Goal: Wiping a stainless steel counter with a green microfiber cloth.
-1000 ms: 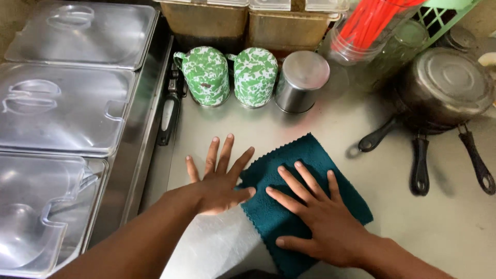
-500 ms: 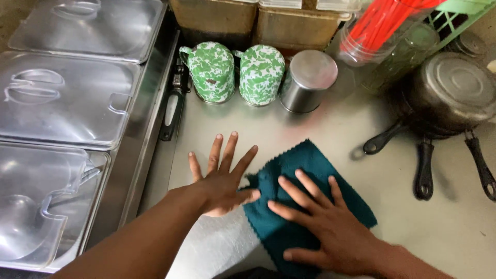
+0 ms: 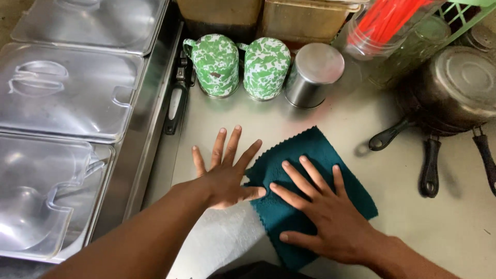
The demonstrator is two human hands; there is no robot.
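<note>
Flat, both hands: right hand (image 3: 330, 217) presses fuzzy teal cloth (image 3: 315, 170).

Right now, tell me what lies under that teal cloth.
The teal cloth lies flat on the pale counter, with the right hand pressed on top and the left hand at its edge. Whatever is beneath stays covered; no bulge shows.

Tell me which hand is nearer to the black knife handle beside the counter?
Left. The left hand lies flat just right of the knife handle; the right hand rests on the teal cloth, farther right.
</note>
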